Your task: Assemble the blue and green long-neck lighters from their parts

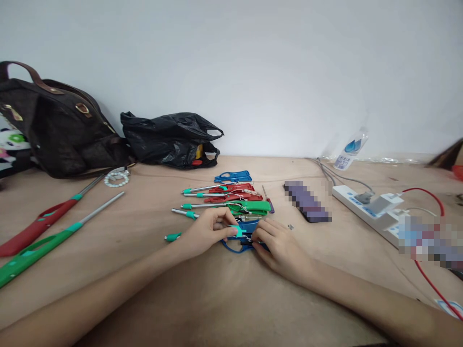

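Observation:
My left hand (208, 232) pinches a small teal plastic piece, apparently a lighter trigger (239, 232), between thumb and fingertips. Beneath and beside it lies an opened blue lighter casing (249, 226) with thin white wire showing near the middle. My right hand (280, 246) is closed at the casing's right side, its fingertips curled together; whatever they grip is hidden. A teal-tipped lighter end (172, 237) sticks out left of my left wrist. Just beyond my hands, an opened green lighter (253, 207) and opened red lighters (235, 196) lie in a row with metal tubes and loose wires.
A blue casing half (233, 177) and a screwdriver (271, 205) lie farther back. Tiny screws (290, 226) sit near a phone (307, 201). Whole red (39, 222) and green lighters (47, 246) are left. A power strip (361, 212), bottle (350, 148), black bag (170, 140) and backpack (68, 130) surround.

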### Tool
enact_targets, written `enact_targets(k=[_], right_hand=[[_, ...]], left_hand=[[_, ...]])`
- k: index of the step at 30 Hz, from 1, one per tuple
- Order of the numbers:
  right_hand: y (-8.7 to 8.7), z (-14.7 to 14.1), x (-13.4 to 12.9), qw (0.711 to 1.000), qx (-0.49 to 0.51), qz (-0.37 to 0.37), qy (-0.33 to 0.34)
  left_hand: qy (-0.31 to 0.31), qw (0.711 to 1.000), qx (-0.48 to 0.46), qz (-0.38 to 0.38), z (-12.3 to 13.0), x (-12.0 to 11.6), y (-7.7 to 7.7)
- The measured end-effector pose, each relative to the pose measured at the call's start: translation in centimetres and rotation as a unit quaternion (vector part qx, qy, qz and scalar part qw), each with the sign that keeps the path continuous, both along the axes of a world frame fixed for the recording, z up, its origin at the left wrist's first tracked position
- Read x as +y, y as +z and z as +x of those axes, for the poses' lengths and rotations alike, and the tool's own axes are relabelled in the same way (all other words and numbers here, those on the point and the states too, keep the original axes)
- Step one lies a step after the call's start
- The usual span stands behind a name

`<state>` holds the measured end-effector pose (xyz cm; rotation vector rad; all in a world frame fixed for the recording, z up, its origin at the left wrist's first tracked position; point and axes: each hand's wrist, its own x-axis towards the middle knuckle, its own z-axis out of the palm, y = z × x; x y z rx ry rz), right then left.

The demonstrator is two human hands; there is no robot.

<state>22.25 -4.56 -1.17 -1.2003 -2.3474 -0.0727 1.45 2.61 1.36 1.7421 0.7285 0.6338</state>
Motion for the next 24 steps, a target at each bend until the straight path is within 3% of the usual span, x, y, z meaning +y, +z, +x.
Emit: enact_targets(k=[5, 8, 11, 14, 17, 20, 24], right_hand=[[0.07, 0.03, 0.01, 1.0, 0.002, 0.002, 0.001], [0.13, 0.01, -0.01, 1.0, 0.006, 0.001, 0.001], [0.12, 0.0, 0.0, 1.0, 0.008, -0.001, 0.002], [0.03, 0.01, 0.03, 1.0, 0.011, 0.003, 0.001], [-0.01, 0.02, 0.06, 1.0, 0.011, 0.008, 0.001], [0.0, 0.02, 0.08, 1.0, 0.014, 0.01, 0.005], [-0.07, 0.03, 0.15, 1.0, 0.022, 0.0, 0.008]], left_hand=[[0.008, 0.991, 0.033, 0.126, -0.01, -0.11, -0.08], [-0.009, 0.97, 0.077, 0.232, -0.05, -0.35, -0.08], [-0.057, 0.921, 0.129, 0.363, -0.25, -0.44, -0.19], [-0.119, 0.842, 0.173, 0.496, -0.51, -0.19, -0.35], [-0.149, 0.775, 0.196, 0.582, -0.67, 0.09, -0.43], [-0.149, 0.745, 0.204, 0.617, -0.63, 0.13, -0.54], [-0.129, 0.73, 0.204, 0.639, -0.36, -0.01, -0.85]])
